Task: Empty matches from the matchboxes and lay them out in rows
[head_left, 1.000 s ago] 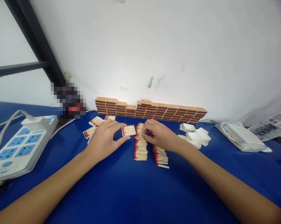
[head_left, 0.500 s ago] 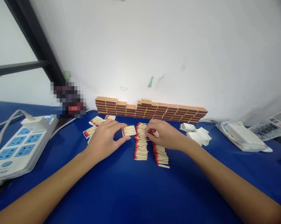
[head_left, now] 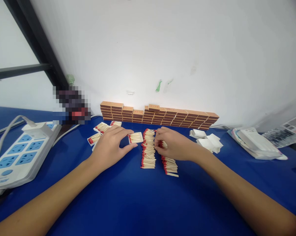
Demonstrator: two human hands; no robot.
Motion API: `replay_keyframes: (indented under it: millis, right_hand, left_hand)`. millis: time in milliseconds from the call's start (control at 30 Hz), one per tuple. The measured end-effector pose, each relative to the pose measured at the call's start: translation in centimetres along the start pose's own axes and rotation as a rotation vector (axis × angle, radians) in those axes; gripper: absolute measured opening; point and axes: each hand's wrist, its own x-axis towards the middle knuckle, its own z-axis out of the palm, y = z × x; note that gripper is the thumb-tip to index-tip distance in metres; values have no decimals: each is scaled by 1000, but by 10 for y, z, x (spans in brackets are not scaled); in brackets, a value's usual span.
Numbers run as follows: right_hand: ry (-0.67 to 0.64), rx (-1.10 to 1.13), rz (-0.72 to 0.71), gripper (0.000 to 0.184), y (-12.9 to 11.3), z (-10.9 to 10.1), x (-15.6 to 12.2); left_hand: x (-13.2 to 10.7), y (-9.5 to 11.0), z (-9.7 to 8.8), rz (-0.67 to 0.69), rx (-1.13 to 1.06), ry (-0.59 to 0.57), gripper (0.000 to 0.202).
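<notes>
Between the thumb and forefinger of my left hand (head_left: 110, 144) is a small white matchbox tray (head_left: 139, 141), partly filled with red-headed matches and resting on the table. My right hand (head_left: 174, 142) is closed in a pinch above a row of loose matches (head_left: 171, 163); its fingertips hide what they hold, if anything. A second row of matches (head_left: 148, 154) lies between the tray and my right hand. Behind my left hand are several trays filled with matches (head_left: 101, 127), partly covered by it.
Stacked matchboxes (head_left: 160, 116) form a low wall along the back. White trays (head_left: 209, 143) lie to the right, beside a pile of plastic packaging (head_left: 256, 144). A power strip (head_left: 22, 150) with a white cable sits at the left on the blue table (head_left: 128, 200).
My right hand has shifted slightly to the right over the matches, its fingers still pinched. The left hand and its tray have stayed put.
</notes>
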Motion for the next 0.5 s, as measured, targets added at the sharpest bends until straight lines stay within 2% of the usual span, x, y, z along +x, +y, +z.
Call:
replay_keyframes:
  millis: [133,233,333,400,500]
  right_hand:
    - [43,-14,28,14,5,-15,-2]
    - [137,-56,115,16,20,-29,-6]
    - [169,-61,179,15,32,-34,-9]
    - [196,-13,152,13,30,-33,-10]
    - [247,64,19,17,8,-27,-11]
  left_hand:
    - [0,2,0,13,-6,-2,33]
    - [0,3,1,22,-11,-6,33]
    - [0,4,2,41,-34,-8,34]
    - [0,6,3,49,-62,-12,34]
    - [0,11,4,46,-106,-23,35]
